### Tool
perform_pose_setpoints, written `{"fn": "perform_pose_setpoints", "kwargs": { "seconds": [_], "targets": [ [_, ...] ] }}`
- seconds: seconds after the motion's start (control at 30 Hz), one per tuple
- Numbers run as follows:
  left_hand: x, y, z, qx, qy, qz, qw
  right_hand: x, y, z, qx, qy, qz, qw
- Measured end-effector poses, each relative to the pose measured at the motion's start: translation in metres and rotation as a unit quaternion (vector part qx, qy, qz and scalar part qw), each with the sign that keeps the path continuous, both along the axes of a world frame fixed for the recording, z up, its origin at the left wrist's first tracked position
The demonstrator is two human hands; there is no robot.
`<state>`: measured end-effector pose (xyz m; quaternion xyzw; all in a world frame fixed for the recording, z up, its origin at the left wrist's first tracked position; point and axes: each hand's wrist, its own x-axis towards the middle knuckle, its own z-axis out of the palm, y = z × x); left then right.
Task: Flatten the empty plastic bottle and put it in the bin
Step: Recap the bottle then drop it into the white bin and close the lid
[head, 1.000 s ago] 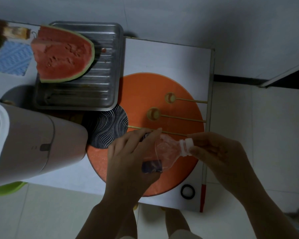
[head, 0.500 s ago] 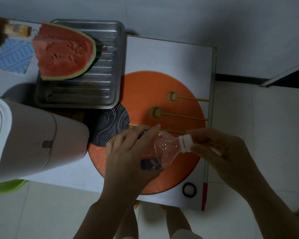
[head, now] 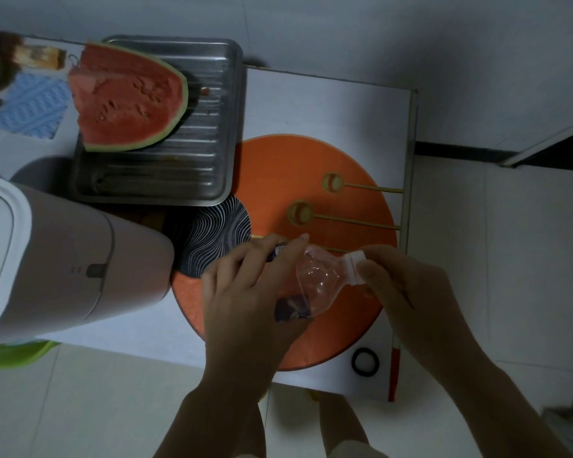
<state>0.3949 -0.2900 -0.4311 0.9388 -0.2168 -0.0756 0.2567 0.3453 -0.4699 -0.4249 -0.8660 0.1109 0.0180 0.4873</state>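
Right now both hands hold the plastic bottle [head: 318,279] in the air over the orange mat [head: 315,160]. Bottle is clear, thin, crinkled and dented at the shoulder, lying roughly sideways with the neck pointing right. White ribbed cap [head: 356,259] on the neck. Dark purple label [head: 291,307] wraps the body, mostly hidden.

Left hand [head: 245,292] is curled around the bottle body from the left, fingers over the top, thumb side under the label, gripping it. Right hand [head: 401,289] is closed on the neck end, thumb and fingertips pinching at the cap. Bottle sits between the two hands, touching both.

Mat is round, flat, matte orange, grainy surface, on a white table [head: 328,104]. Two thin wooden sticks with round disc ends [head: 300,212] lie on the mat, pointing right; a third stick shows partly behind the hands. Small black-and-white coaster [head: 219,233] with wavy line pattern overlaps the mat's left edge. Black ring [head: 365,362] lies on the table near the front right corner.

Ribbed shiny metal tray [head: 205,153] at back left, holding a red watermelon wedge [head: 126,104] with a green rind. Blue textured cloth [head: 30,107] further left.

Bin [head: 63,266] stands at left, beside the table: smooth pale plastic, rounded body, white lid, well apart from the bottle.
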Motion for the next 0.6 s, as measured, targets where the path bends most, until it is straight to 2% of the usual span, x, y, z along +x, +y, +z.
{"fn": "perform_pose_setpoints", "kwargs": {
  "seconds": [0.17,0.43,0.6],
  "targets": [
    [0.002,0.003,0.0,-0.005,0.015,0.003,1.0,0.001,-0.012,0.004,0.072,0.002,0.057,0.996],
    [-0.001,-0.001,0.003,-0.044,0.024,0.036,0.998,0.006,-0.006,0.003,-0.04,-0.036,0.062,0.997],
    [0.0,-0.003,0.013,-0.03,0.018,0.043,0.998,0.008,0.006,0.01,-0.045,-0.022,0.014,0.999]
  ]
}}
